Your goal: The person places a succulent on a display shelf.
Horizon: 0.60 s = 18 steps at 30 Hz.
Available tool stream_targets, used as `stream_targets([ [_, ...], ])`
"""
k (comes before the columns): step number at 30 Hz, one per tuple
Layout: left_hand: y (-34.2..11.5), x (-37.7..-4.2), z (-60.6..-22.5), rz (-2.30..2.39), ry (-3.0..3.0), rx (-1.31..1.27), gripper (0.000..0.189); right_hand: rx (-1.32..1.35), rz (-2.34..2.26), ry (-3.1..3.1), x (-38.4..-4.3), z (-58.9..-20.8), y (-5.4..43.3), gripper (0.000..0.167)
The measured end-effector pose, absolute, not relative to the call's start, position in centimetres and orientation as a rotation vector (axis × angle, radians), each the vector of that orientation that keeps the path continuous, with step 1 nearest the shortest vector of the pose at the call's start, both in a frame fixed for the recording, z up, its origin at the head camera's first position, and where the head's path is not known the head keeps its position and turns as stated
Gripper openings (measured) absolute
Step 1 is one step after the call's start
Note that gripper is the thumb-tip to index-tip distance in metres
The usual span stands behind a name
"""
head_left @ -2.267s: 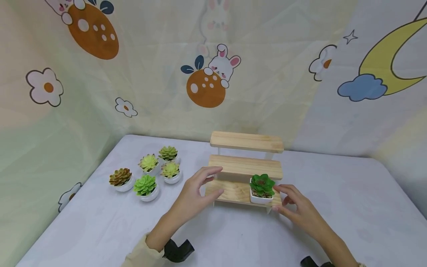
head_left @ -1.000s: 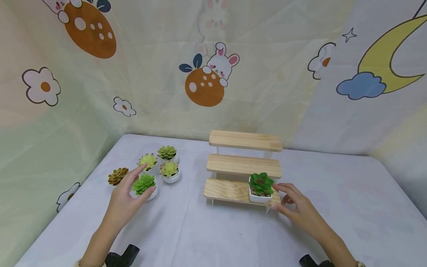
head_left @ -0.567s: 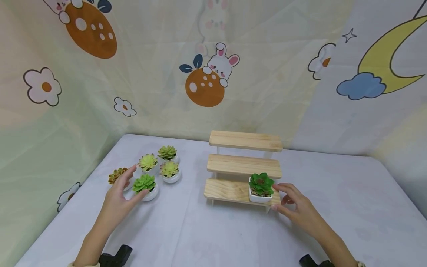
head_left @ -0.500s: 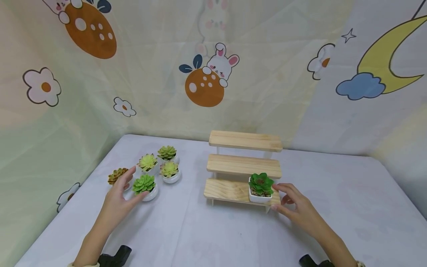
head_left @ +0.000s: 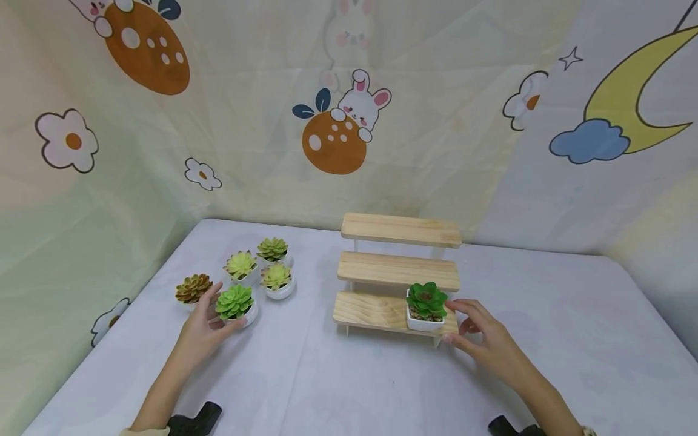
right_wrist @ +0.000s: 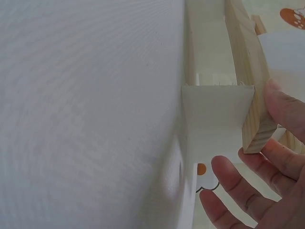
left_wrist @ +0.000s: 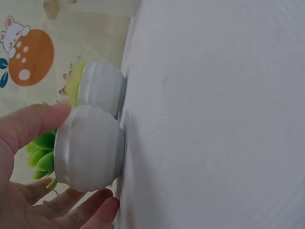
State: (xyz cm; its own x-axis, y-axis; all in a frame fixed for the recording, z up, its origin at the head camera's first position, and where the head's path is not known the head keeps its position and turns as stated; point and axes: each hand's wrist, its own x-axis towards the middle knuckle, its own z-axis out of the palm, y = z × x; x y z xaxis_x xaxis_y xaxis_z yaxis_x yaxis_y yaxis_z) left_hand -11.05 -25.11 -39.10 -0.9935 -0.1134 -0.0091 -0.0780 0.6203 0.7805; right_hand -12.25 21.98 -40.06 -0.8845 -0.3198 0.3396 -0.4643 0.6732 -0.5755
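My left hand (head_left: 200,332) is around the white pot (left_wrist: 90,148) of a bright green succulent (head_left: 234,301) on the table. Its thumb presses the pot near the rim, and its fingers curve along the opposite side. My right hand (head_left: 485,336) grips the right end of the lowest board of a three-tier wooden display stand (head_left: 376,312), thumb against the board (right_wrist: 259,105) and fingers at its end. Beside those fingertips, a dark green succulent (head_left: 427,301) in a square white pot stands on that board.
Near the left hand stand a brown succulent (head_left: 193,289) and three yellow-green ones, a left one (head_left: 240,265), a right one (head_left: 276,276) and a back one (head_left: 272,249), all in white pots. A patterned cloth wall (head_left: 245,109) rises behind the white-covered table (head_left: 349,387).
My left hand moved from in front of the stand to the succulents on the left, then lowered and closed around the bright green one's pot. The right hand stayed at the stand's end.
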Motion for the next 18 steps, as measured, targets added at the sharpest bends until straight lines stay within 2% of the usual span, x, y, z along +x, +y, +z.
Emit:
stream_targets([
  [9,-25.56,-11.35,-39.72,-1.477,-2.795,0.290,0.093,0.638,1.027,-2.683,-12.27,-39.97,21.96,0.053],
  [18,-25.74,-11.22,-40.02,-1.489,-2.802,0.301,0.078,0.633,1.033,-2.689,-12.25,-40.11,21.94,0.054],
])
